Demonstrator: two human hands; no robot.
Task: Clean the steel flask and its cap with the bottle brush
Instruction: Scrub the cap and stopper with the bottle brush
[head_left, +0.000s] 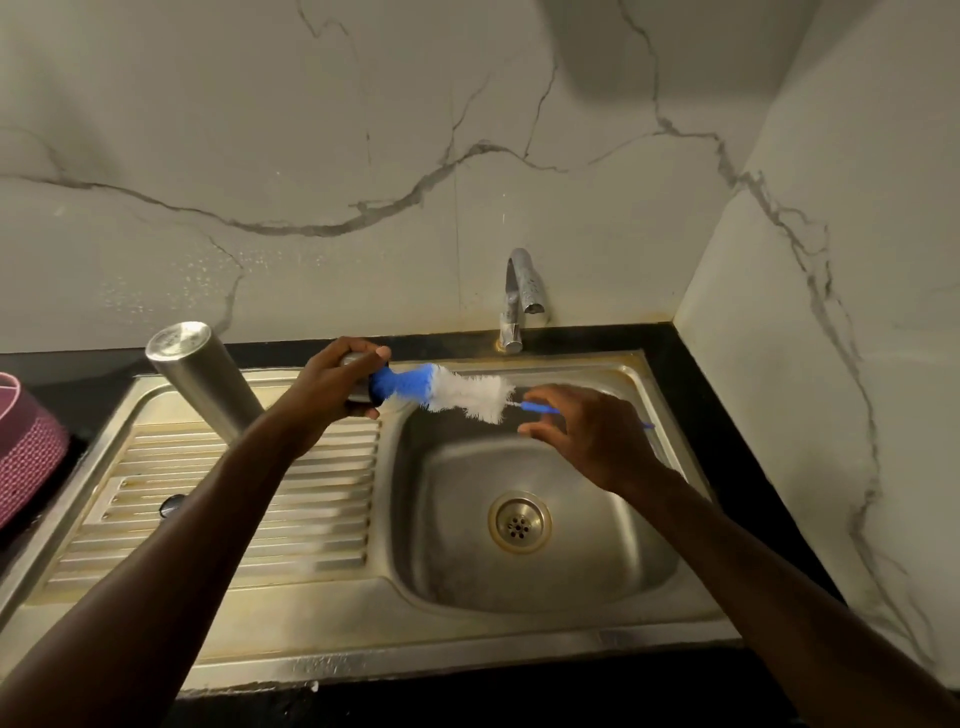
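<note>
My left hand (332, 384) curls closed at ten o'clock; my right hand (587, 436) pinches, fingers pointing toward nine.

Before me, a black counter (727, 431) carries a steel sink (322, 613); my steel flask (205, 379) stands inverted on its ribbed drainboard (332, 499), pink basket (26, 441) at left.

The sink basin (530, 519) lies before me on the right, with the drainboard (234, 499) to its left and the tap (519, 296) behind it at the wall. The flask (202, 379) stands on the drainboard, behind my left arm. My left hand (332, 384) holds the cap (358, 400) over the basin's left rim; the brush (457, 392) runs from it rightward to my right hand (587, 436).
</note>
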